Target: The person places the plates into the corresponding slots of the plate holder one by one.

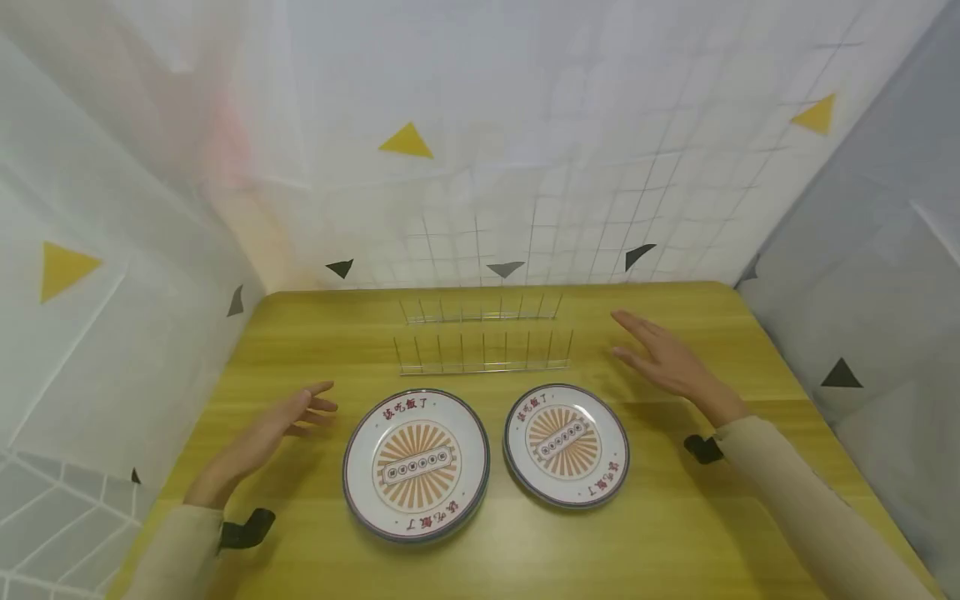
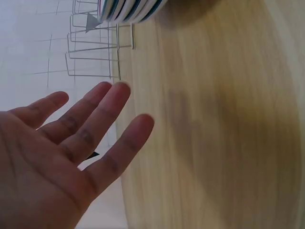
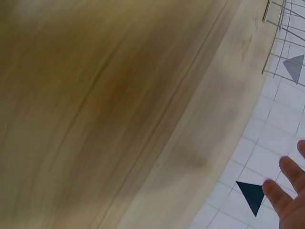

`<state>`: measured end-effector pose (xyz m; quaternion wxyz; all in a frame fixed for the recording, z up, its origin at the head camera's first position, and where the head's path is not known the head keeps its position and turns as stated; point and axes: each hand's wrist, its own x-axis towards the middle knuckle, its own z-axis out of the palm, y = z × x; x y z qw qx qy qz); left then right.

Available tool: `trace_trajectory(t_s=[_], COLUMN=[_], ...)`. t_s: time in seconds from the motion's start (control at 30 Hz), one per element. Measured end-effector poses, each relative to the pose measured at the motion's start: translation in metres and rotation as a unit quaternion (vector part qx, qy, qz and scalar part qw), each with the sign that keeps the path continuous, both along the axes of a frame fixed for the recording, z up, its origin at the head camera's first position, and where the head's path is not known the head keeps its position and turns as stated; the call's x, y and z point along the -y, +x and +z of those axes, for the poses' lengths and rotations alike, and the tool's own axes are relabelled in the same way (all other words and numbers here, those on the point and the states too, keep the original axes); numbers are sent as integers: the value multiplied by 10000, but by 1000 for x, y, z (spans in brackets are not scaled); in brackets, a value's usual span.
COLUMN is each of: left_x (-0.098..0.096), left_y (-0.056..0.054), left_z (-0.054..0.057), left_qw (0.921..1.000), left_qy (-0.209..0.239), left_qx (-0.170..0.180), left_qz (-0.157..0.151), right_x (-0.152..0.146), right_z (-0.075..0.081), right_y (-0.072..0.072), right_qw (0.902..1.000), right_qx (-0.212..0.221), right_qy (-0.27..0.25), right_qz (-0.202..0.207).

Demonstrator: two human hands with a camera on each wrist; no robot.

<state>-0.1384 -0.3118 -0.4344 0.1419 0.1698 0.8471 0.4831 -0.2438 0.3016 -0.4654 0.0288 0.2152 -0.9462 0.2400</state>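
Two piles of white plates with dark rims and orange sunburst centres sit on the table. The larger plates [image 1: 417,525] are left of centre, the smaller plates [image 1: 566,492] to their right. Behind them stands a wire dish rack [image 1: 483,367] with upright prongs and nothing in its slots. My left hand [image 1: 281,425] hovers left of the larger plates, fingers loosely extended and holding nothing. To the right of the rack, my right hand [image 1: 667,358] is held over the table with its fingers straight. In the left wrist view, several stacked plate edges [image 2: 131,9] show beside the rack.
The wood-grain table [image 1: 315,333] has rounded back corners. White sheeting [image 1: 480,200] with yellow and dark triangles and grid lines rises behind it and along both sides. A dark wrist mount shows at each sleeve [image 1: 176,550].
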Motion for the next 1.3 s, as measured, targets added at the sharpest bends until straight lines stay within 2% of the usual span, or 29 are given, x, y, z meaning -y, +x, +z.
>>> trace_trajectory(t_s=[0.17,0.27,0.4,0.57,0.73,0.93,1.2,1.3], left_x=[-5,-9,-16,-23,-27,-30,-30,-29], left_y=[2,4,7,11,17,18,17,16], left_z=[-11,-19,-29,-40,-47,-50,-48,-48], left_qw=[9958,9913,9876,9877,9908,9930,9940,9942], left_qy=[331,277,-66,-464,-427,-287,-374,-374], left_qx=[719,1146,1378,1196,927,812,698,692], left_qz=[-460,-589,-747,-892,-890,-811,-748,-734], right_x=[10,17,28,41,51,59,64,64], right_z=[-10,-16,-22,-29,-33,-29,-28,-29], right_y=[-5,-9,-17,-25,-29,-28,-32,-34], right_qw=[9987,9959,9918,9896,9893,9928,9960,9955], right_qx=[295,504,533,253,272,428,459,657], right_qy=[-254,-485,-703,-685,-536,-420,-92,-207], right_qz=[323,576,929,1236,1332,1039,761,652])
